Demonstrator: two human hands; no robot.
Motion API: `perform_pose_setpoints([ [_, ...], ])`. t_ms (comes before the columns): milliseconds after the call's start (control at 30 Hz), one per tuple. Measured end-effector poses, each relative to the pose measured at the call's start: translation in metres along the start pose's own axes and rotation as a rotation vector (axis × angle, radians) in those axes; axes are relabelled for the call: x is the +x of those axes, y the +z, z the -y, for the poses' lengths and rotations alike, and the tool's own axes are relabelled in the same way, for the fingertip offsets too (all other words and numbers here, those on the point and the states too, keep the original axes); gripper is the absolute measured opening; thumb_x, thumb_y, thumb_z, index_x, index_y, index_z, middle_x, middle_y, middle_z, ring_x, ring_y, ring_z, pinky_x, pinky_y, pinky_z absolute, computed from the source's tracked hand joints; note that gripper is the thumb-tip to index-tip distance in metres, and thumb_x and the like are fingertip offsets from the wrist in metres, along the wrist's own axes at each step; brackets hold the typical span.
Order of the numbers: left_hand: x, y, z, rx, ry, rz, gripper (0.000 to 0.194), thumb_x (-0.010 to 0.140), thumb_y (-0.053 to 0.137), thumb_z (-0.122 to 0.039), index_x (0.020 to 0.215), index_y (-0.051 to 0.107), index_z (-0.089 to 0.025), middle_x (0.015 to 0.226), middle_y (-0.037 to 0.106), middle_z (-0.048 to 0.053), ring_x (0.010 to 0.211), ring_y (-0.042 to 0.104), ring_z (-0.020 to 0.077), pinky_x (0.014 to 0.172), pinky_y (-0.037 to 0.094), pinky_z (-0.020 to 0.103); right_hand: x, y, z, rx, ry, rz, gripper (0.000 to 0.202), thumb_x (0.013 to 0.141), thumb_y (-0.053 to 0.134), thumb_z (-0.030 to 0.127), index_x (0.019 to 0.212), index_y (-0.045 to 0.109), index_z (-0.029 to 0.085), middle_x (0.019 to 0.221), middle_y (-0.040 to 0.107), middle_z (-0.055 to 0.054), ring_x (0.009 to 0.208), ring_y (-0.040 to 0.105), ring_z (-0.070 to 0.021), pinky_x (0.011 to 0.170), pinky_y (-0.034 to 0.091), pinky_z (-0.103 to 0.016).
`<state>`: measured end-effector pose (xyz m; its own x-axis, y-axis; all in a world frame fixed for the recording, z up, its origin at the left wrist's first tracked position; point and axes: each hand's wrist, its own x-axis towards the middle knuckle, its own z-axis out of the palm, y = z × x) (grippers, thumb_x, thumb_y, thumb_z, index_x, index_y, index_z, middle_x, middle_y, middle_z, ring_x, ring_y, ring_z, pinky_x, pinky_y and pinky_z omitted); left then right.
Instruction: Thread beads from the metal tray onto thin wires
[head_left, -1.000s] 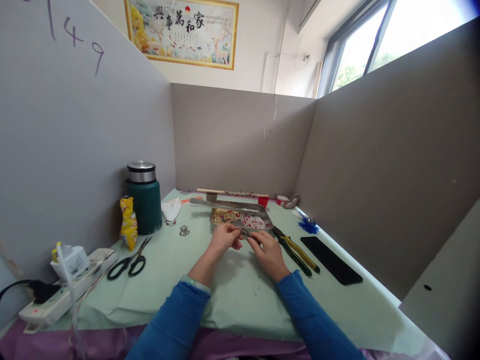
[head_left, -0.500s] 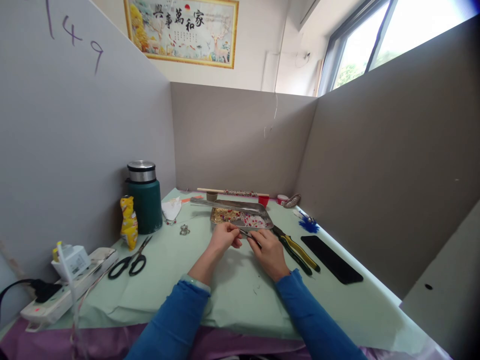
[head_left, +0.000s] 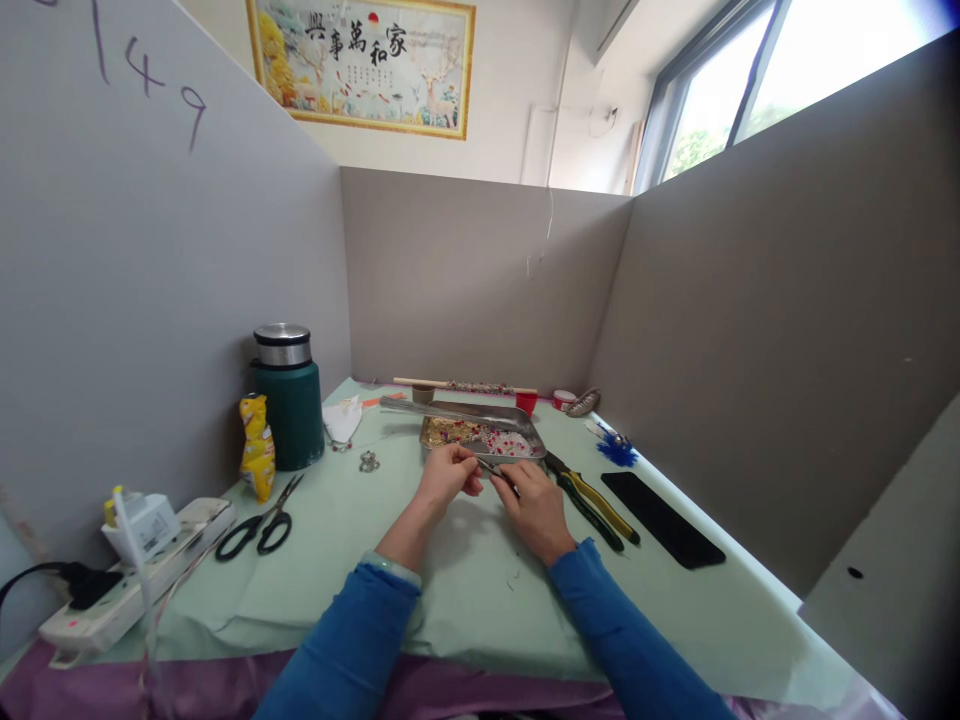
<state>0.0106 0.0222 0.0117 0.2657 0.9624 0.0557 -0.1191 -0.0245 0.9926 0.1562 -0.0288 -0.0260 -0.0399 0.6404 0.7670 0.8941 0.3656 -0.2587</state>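
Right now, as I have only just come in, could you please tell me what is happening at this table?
A person is working with both hands close together, just in front of a metal tray of small gold, red and whitish pieces. The right hand holds a slim tool, pointing towards the left hand; anything pinched there is too small to tell. Pliers lie to the right, scissors to the left.

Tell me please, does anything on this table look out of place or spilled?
Only small things: a few thin dark scraps lie loose on the green cloth, just nearer than the right hand, like stray clippings. The scissors lie slightly open.
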Motion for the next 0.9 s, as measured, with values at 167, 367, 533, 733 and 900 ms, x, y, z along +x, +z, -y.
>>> perform_pose_setpoints([
  [167, 0.000, -0.010, -0.004, -0.101, 0.019, -0.122, 0.006, 0.069, 0.057, -0.013, 0.072, 0.052, -0.012, 0.062, 0.060, 0.003, 0.038, 0.051, 0.0092, 0.041, 0.044, 0.024, 0.003, 0.000, -0.005, 0.144, 0.172, -0.122, 0.025, 0.089, 0.043, 0.033, 0.090, 0.063, 0.017, 0.088, 0.061, -0.006, 0.083, 0.056, -0.0177, 0.075, 0.041, -0.028],
  [367, 0.005, -0.023, -0.003, -0.299, -0.010, -0.120, 0.014, 0.066, 0.062, -0.019, 0.075, 0.054, -0.012, 0.064, 0.059, 0.002, 0.040, 0.049, 0.0071, 0.043, 0.042, 0.022, 0.001, 0.001, -0.015, 0.016, 0.343, 0.008, 0.027, 0.086, 0.042, 0.032, 0.083, 0.065, 0.019, 0.084, 0.063, -0.006, 0.081, 0.056, -0.0193, 0.071, 0.040, -0.028],
  [533, 0.007, -0.027, -0.004, -0.393, 0.028, -0.170, 0.012, 0.065, 0.062, -0.018, 0.070, 0.052, -0.012, 0.059, 0.055, -0.001, 0.040, 0.046, 0.0054, 0.041, 0.038, 0.019, -0.004, 0.001, -0.011, -0.047, 0.313, 0.218, 0.026, 0.084, 0.045, 0.030, 0.073, 0.066, 0.019, 0.076, 0.063, -0.005, 0.075, 0.056, -0.0175, 0.066, 0.037, -0.026],
  [733, 0.001, -0.014, -0.002, -0.355, -0.057, -0.005, 0.013, 0.065, 0.063, -0.018, 0.070, 0.051, -0.013, 0.057, 0.055, -0.001, 0.037, 0.046, 0.0061, 0.039, 0.036, 0.020, 0.001, 0.001, 0.003, 0.251, 0.170, 0.137, 0.023, 0.082, 0.052, 0.035, 0.084, 0.070, 0.020, 0.083, 0.064, -0.006, 0.080, 0.055, -0.0184, 0.074, 0.041, -0.029],
  [900, -0.008, 0.003, 0.004, -0.314, -0.088, 0.144, 0.013, 0.066, 0.062, -0.017, 0.073, 0.051, -0.013, 0.058, 0.056, 0.000, 0.038, 0.049, 0.0089, 0.039, 0.040, 0.023, 0.010, 0.006, 0.014, 0.802, 0.424, 0.040, 0.031, 0.077, 0.057, 0.040, 0.097, 0.066, 0.017, 0.085, 0.064, -0.006, 0.067, 0.056, -0.0160, 0.056, 0.045, -0.026],
])
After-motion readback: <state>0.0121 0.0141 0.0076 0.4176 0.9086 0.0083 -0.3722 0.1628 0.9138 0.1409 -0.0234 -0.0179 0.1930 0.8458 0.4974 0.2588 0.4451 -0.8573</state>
